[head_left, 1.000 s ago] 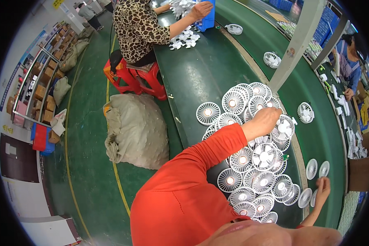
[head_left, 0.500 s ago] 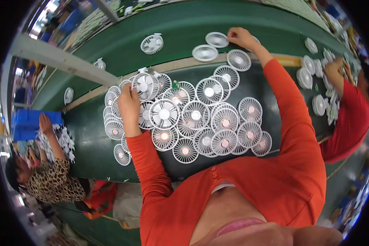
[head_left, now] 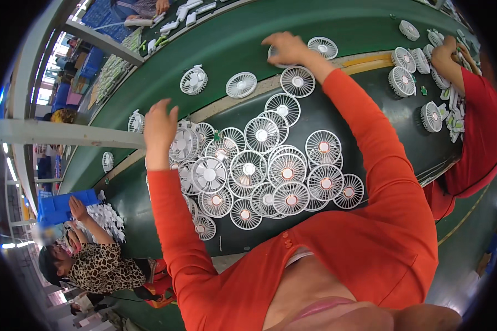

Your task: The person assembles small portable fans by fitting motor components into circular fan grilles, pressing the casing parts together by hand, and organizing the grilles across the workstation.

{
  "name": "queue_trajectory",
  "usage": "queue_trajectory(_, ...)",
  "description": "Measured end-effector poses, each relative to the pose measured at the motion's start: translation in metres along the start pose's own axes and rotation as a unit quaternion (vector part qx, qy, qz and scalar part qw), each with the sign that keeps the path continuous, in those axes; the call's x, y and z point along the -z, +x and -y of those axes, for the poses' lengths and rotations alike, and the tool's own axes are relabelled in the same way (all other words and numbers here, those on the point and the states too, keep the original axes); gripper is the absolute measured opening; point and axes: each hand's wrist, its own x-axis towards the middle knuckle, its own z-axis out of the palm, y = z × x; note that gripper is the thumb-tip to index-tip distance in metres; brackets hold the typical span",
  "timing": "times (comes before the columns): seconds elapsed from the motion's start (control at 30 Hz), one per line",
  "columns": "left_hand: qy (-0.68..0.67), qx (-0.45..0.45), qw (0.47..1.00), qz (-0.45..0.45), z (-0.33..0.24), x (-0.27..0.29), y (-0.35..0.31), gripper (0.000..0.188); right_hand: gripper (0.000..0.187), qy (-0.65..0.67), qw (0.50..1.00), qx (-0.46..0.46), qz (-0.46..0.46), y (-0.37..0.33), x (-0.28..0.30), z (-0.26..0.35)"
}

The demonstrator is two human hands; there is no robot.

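Note:
My left hand (head_left: 160,129) is raised with fingers apart and holds nothing. Beside it, a white fan head (head_left: 184,144) with blades rests at the left end of the pile on the dark green table. My right hand (head_left: 287,48) reaches over the green belt, fingers stretched out above a round white grille (head_left: 273,55) that it partly covers. Close by on the belt or its edge are another grille (head_left: 322,48) and a third one (head_left: 297,81). In front of me, many overlapping grilles (head_left: 248,169) spread across the table, with a bladed fan head (head_left: 209,174) among them.
A metal beam (head_left: 72,134) crosses at the left. Bladed fan heads (head_left: 194,80) lie on the belt (head_left: 226,49). A co-worker in leopard print sits left by a blue bin (head_left: 66,207); another in a red sleeve (head_left: 483,121) handles parts at right.
My left hand has let go of the fan head, which now lies on the pile, and opened. My right hand has moved left over a grille. The whole view has shifted.

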Motion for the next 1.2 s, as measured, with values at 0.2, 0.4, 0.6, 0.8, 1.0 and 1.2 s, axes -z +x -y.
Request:
queue_trajectory(0.2,-0.116,-0.073,0.985,0.108,-0.101,-0.092,0.074,0.058,0.061,-0.105,0.963,-0.247,0.003,-0.045,0.032,-0.091)
queue_trajectory(0.4,-0.152,-0.127,0.969,0.149,-0.155,-0.121,0.034,0.067,0.054,-0.05,0.995,-0.035,-0.075,-0.066,0.042,-0.073)
queue_trajectory(0.6,-0.314,-0.176,0.907,0.218,-0.149,-0.084,0.013,0.049,0.045,0.03,0.986,0.148,0.069,-0.072,0.088,-0.017)
queue_trajectory(0.8,-0.081,0.034,0.996,0.0,-0.098,-0.091,0.09,0.039,0.045,0.267,0.954,0.122,0.066,-0.08,0.085,-0.007)
queue_trajectory(1.0,-0.101,0.202,0.973,-0.037,-0.082,-0.163,0.123,0.033,0.044,0.076,0.985,0.127,0.087,-0.095,0.033,-0.003)
queue_trajectory(1.2,-0.122,0.028,0.988,0.095,-0.092,-0.146,0.099,0.02,0.047,0.007,0.987,0.152,0.055,-0.13,0.038,0.027)
